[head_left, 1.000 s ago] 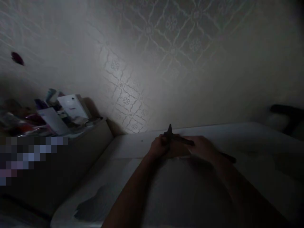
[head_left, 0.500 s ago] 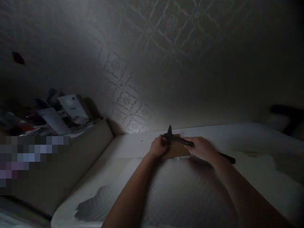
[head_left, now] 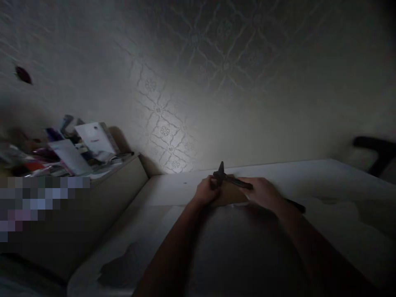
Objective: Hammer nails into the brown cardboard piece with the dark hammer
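My right hand [head_left: 262, 192] is closed around the handle of a dark hammer [head_left: 236, 181]; the handle's black end [head_left: 296, 205] sticks out beyond my wrist. The hammer's head [head_left: 219, 174] sits close beside the fingers of my left hand [head_left: 206, 190]. Those fingers are curled together at the edge of a flat brown piece [head_left: 229, 196], and what they pinch, if anything, is too dark to make out. Under my forearms is a grey rounded surface [head_left: 244, 247], mostly in shadow.
A white ledge [head_left: 173, 187] runs along the patterned wall [head_left: 262, 115]. At left, a cabinet [head_left: 102, 202] carries a white box [head_left: 95, 138] and assorted clutter. A black T-shaped object [head_left: 375, 150] stands at the right edge. A dark grey patch [head_left: 120, 268] shows on the pale surface.
The wall and cabinet top look brighter, while the area beneath my arms has darkened. Both hands and the hammer have barely shifted.
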A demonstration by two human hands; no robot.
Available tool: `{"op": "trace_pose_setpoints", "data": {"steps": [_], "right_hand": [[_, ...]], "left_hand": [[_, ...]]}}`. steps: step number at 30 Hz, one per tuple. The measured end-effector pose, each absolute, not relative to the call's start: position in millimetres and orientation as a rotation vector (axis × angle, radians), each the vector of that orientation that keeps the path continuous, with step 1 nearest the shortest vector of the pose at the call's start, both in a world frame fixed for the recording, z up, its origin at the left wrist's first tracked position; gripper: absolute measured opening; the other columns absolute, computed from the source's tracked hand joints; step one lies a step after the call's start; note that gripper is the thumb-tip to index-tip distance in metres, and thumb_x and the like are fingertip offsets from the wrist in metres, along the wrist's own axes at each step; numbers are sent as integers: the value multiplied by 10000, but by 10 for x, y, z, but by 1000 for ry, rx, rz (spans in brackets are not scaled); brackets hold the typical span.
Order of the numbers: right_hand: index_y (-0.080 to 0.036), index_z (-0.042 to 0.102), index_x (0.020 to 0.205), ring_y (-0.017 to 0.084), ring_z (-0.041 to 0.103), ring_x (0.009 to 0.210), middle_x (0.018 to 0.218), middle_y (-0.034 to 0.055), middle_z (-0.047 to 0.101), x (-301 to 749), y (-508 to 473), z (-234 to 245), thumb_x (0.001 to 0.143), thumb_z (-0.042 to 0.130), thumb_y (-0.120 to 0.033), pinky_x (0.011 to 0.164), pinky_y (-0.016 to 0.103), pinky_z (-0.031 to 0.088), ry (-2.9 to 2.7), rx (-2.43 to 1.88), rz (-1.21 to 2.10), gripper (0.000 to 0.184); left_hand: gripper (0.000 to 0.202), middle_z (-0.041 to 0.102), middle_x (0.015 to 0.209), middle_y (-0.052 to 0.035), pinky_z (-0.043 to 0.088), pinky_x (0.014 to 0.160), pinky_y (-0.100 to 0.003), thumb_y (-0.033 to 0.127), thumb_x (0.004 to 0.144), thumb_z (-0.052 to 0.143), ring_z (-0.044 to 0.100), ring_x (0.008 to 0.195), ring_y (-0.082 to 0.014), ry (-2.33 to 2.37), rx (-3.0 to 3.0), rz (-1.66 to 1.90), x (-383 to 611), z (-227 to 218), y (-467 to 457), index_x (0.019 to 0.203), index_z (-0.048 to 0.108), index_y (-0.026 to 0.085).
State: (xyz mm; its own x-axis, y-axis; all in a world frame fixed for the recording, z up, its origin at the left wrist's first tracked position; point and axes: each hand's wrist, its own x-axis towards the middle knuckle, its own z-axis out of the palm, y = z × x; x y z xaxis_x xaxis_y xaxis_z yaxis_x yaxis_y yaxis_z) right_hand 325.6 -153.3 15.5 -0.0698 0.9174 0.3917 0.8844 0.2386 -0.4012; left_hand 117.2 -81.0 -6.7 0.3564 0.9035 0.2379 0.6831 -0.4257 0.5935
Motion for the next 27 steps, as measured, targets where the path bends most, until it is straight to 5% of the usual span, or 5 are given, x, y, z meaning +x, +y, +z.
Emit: {"op": "trace_pose_setpoints", "data": {"steps": [27], "right_hand": [[-311, 646, 1185, 227, 672, 927, 1046, 36, 725, 3284, -1472, 118, 798, 564, -238, 770, 287, 488, -1991, -1623, 162, 402]], "left_hand": [[440, 628, 903, -30, 500, 775, -269, 106, 659, 655, 603, 845, -144, 1043, 1949, 794, 1063, -76, -732, 1071, 507, 157]]}}
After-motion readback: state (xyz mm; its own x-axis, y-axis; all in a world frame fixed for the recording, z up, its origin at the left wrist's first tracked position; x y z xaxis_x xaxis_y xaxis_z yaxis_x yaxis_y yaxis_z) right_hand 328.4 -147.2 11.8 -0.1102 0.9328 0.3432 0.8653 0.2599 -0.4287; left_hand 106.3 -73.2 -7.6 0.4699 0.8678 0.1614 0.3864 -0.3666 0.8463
